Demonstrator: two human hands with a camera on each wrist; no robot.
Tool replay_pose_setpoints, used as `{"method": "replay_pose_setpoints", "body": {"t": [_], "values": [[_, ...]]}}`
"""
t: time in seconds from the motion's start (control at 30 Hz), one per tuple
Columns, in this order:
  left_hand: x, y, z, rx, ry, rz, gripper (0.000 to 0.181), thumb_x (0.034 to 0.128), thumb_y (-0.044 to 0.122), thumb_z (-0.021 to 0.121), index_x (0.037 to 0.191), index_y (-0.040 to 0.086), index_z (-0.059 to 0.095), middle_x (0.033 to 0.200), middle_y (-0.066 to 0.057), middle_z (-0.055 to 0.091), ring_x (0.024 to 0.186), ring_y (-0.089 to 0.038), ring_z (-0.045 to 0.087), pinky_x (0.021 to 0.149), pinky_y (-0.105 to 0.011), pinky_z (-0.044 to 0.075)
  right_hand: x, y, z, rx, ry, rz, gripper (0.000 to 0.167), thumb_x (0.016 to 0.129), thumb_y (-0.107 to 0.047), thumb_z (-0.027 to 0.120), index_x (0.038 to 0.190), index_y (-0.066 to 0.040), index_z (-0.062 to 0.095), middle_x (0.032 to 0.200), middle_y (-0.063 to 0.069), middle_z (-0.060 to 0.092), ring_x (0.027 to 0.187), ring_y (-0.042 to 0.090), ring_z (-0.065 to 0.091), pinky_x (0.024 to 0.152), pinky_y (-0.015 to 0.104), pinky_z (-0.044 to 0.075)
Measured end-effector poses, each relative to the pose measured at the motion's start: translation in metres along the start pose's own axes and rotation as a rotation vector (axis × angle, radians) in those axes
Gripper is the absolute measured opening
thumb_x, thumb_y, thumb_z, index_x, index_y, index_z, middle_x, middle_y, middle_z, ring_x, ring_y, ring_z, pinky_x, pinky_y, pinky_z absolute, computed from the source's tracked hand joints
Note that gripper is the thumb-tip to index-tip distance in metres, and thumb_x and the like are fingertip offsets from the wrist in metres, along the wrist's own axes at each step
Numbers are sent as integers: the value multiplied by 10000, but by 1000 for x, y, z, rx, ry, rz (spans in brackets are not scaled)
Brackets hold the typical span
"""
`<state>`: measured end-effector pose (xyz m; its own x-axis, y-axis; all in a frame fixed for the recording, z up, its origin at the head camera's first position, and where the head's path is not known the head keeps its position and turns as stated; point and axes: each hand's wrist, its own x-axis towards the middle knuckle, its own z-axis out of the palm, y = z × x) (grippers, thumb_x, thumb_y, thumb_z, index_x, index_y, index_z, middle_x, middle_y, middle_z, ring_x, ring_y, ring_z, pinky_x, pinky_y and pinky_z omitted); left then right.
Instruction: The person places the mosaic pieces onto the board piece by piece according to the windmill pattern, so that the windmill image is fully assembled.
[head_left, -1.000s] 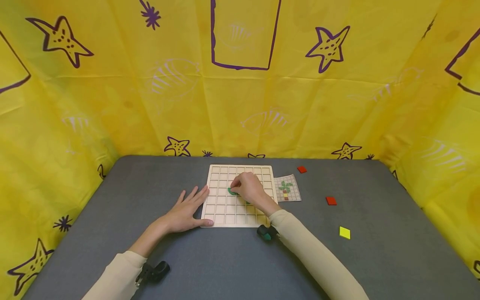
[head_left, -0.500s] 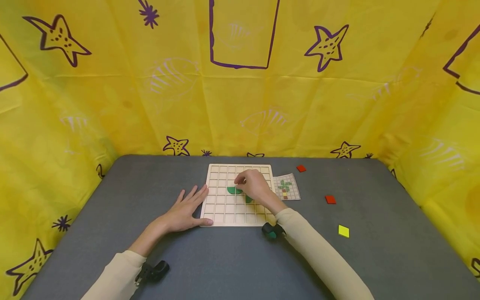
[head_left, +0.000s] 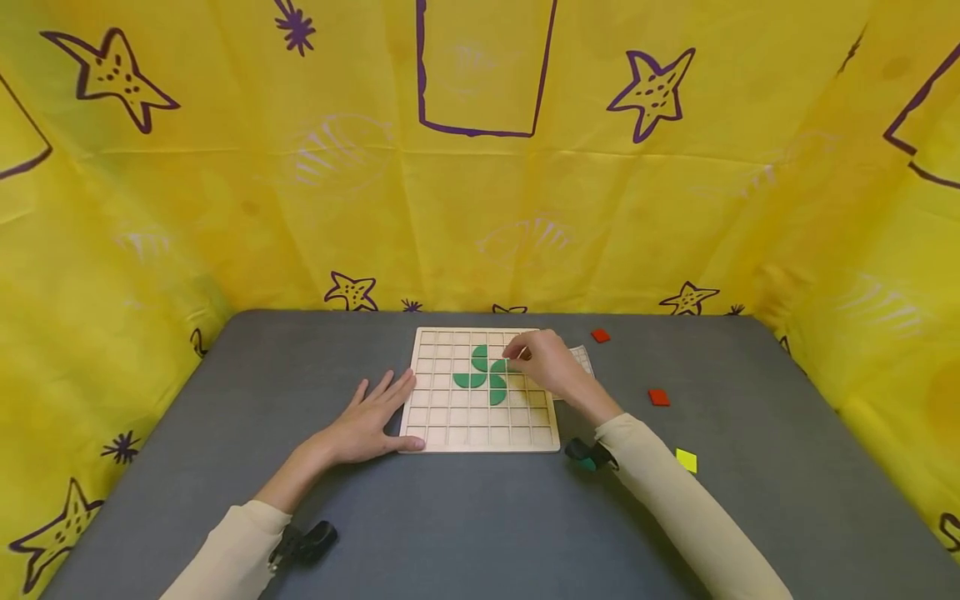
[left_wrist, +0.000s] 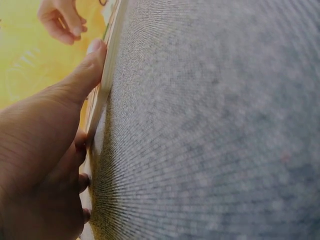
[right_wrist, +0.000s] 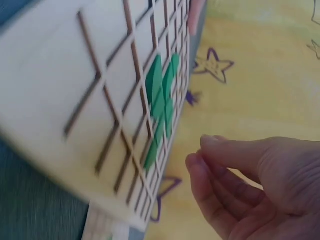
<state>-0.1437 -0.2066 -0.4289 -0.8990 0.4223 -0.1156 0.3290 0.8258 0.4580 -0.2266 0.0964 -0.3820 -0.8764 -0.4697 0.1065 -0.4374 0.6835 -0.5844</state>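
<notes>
A pale wooden grid board lies on the grey table. Several green quarter-round tiles form a pinwheel near its middle. My left hand rests at the board's left side, fingers spread, with the thumb on the near left corner. Over the right part of the board hovers my right hand, just right of the pinwheel. Its fingers are loosely bent with thumb and index tips close together, and nothing shows between them in the right wrist view. The pinwheel's right end is partly hidden by that hand.
Beside the board's right edge lies a printed pattern card, mostly hidden by the right hand. Farther right are a red tile, another red tile and a yellow tile, whose edge the sleeve covers. A yellow patterned cloth stands behind the table.
My right hand has let go of a green tile on the board and moved right, uncovering more of the green pinwheel and covering most of the card. The left hand stays in place.
</notes>
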Motion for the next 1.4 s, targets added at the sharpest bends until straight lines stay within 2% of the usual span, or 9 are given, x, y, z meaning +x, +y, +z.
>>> {"method": "replay_pose_setpoints", "body": {"t": [0.23,0.63,0.83,1.17,1.4], "values": [[0,4,-4,7,-9,2,1059,827,620,667,1566,45,172,1635,-109,135,1486,-406,49,1128,-641,-43,-16,22,-25,-29,-5,6,131,892,-63,708,1011,-33,753,937,48,717,829,199,646,763,362,544],[-1,4,-4,11,-9,-2,1060,825,624,667,1565,42,179,1633,-115,140,1484,-410,56,1128,-645,-35,-47,67,-49,-98,-8,-19,148,874,-50,723,1013,-4,741,923,66,718,823,208,664,771,410,558],[-1,3,-3,10,-7,-2,1057,825,613,675,1564,43,180,1634,-109,140,1486,-406,57,1129,-642,-34,-61,91,-61,-131,-11,10,153,868,-37,723,1014,5,734,942,92,718,845,240,666,781,436,551],[-1,4,0,6,-5,5,1058,825,618,672,1566,50,175,1634,-102,139,1487,-398,56,1132,-638,-30,-92,114,-84,-164,-17,17,179,859,-21,726,1030,32,722,940,112,722,826,252,675,730,423,558],[-1,3,-1,2,3,4,1056,824,608,680,1565,46,178,1633,-106,142,1486,-401,57,1130,-639,-35,-110,128,-100,-143,-18,54,224,839,-31,746,1047,48,716,958,151,722,849,307,681,762,476,553]]}}
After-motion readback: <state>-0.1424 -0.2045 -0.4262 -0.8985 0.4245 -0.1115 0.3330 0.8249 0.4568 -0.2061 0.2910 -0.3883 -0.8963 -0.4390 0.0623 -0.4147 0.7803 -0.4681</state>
